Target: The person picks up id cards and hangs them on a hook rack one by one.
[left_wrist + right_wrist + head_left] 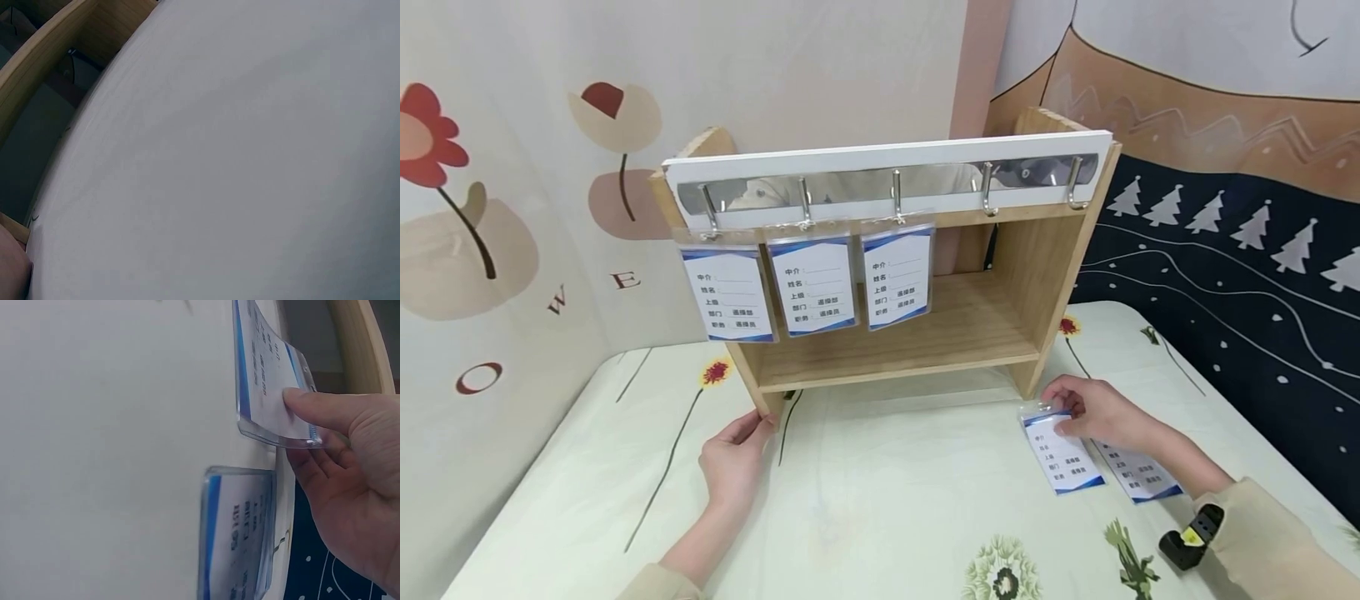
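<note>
My right hand [1105, 414] pinches a clear-sleeved ID badge [1060, 454] near its top edge, beside the shelf's right foot. In the right wrist view, the thumb lies across the face of this badge [265, 375], and the other fingers are behind it. A second badge [1138, 471] lies on the cloth, partly under the right forearm in the head view. My left hand [733, 462] grips the lower left foot of the wooden shelf [1026, 275]. Three matching badges, left [730, 292], middle [812, 283] and right [898, 275], hang from the shelf's left hooks.
A white rail [880, 154] with a mirror-like strip runs along the shelf's upper front. To the right of the hanging badges, it carries two more metal hooks, one [987, 192] inward and one [1073, 185] outermost. Flower-printed cloth [880, 500] covers the table; patterned curtains [820, 75] stand behind.
</note>
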Action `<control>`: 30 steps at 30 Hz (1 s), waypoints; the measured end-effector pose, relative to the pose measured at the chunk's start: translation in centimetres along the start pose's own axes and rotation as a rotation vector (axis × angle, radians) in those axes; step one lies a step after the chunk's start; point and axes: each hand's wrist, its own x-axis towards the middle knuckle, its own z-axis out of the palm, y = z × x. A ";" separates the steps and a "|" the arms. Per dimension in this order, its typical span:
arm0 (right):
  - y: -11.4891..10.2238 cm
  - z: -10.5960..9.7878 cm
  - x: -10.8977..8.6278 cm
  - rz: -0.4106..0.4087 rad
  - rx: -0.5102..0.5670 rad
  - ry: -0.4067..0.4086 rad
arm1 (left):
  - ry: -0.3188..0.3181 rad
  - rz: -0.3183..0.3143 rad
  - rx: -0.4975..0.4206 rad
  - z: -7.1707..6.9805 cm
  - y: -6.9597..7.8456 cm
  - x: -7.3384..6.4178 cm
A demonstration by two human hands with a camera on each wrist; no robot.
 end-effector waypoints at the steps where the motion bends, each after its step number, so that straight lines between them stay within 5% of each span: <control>1: -0.1 0.0 -0.1 0.004 0.002 0.014 | 0.002 0.000 0.000 0.0 0.0 0.0; 17: -1.8 -0.3 -0.6 0.015 0.001 0.121 | 0.004 0.014 -0.013 0.0 0.1 0.0; 30: -2.7 -0.6 -0.7 -0.076 0.029 0.136 | 0.005 0.012 -0.018 0.0 0.1 -0.1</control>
